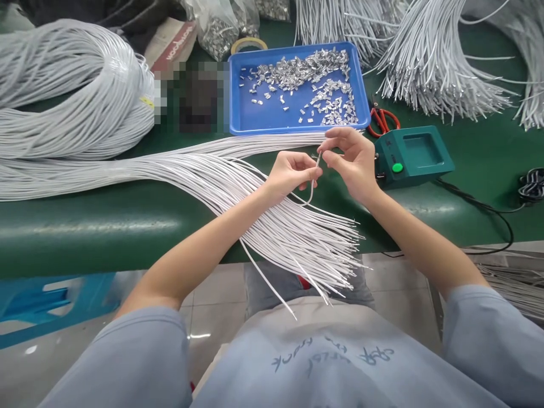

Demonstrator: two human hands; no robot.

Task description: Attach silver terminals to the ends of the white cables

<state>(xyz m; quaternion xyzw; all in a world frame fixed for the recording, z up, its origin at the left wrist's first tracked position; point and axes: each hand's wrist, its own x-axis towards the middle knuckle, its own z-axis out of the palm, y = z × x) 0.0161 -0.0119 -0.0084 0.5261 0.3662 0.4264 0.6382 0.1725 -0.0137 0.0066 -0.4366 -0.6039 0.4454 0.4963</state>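
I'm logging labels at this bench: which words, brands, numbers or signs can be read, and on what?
"OO": part of the pale lettering on the red-and-beige packet; the rest is blurred.
Dark script on the light-blue fabric shirt: too unclear to read.
Yellow tag on the light-grey wire coil: too small.
Marks on the boxy teal-green device: too small.

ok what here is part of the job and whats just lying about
Likely in use: wire pinched in the left hand, right hand at its tip, fanned wires, metal pieces, blue tray, perhaps green box.

Seemingly lying about: tape roll, red-handled tool, coiled cable.
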